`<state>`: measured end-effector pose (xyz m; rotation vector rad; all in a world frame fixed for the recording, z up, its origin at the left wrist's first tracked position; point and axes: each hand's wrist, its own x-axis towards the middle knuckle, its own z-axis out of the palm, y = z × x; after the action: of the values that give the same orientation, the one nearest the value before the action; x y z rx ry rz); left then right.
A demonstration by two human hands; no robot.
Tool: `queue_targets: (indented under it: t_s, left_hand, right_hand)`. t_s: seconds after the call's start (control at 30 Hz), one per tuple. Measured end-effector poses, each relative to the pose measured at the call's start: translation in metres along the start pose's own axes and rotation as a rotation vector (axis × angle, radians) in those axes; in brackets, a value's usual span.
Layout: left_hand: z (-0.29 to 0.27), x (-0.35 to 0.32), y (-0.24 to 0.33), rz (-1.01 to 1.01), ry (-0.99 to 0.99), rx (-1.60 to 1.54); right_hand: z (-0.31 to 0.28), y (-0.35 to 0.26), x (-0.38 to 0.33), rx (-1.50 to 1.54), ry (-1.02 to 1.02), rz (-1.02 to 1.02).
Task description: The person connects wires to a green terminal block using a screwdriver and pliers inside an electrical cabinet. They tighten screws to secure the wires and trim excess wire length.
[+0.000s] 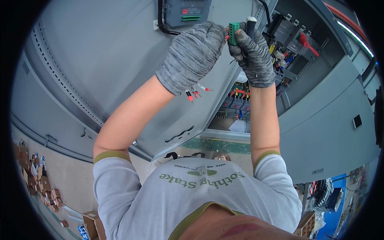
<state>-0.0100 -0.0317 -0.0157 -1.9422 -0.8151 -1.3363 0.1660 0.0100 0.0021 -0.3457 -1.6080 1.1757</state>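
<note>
My right hand (258, 60), in a grey knitted glove with dark fingertips, grips a green terminal block (234, 33) between thumb and fingers. A dark rod-like tool with a white end (251, 27) also sticks up from this hand; its lower part is hidden. My left hand (196, 54), in a matching glove, is closed at the block's left side. A red-tipped wire end (227, 38) shows between its fingertips and the block. Whether the tip is inside a slot I cannot tell. Several loose wires with red ferrules (196, 94) hang below my left wrist.
A grey device with a green connector (191, 18) is mounted on the open cabinet door (108, 52), with a black cable beside it. To the right, the open cabinet holds breakers (236, 105), wiring and a red-handled switch (307, 43). Cardboard boxes (44, 184) lie on the floor at lower left.
</note>
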Motion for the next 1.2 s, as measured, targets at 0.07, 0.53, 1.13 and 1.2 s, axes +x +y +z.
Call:
queue_targets:
  t_s: [0.07, 0.53, 1.13, 1.2]
  left_hand:
    - [0.002, 0.000, -0.002, 0.028, 0.016, -0.002]
    - [-0.004, 0.010, -0.016, -0.047, -0.088, -0.297]
    - [0.004, 0.008, -0.012, 0.024, -0.092, -0.248]
    - [0.004, 0.007, -0.013, 0.012, -0.092, -0.262]
  right_hand:
    - [-0.002, 0.000, 0.001, -0.011, -0.031, -0.010]
    - [0.025, 0.003, -0.009, 0.110, 0.226, 0.078]
    - [0.013, 0.007, -0.012, 0.052, 0.188, 0.095]
    - [0.012, 0.008, -0.012, 0.021, 0.167, 0.101]
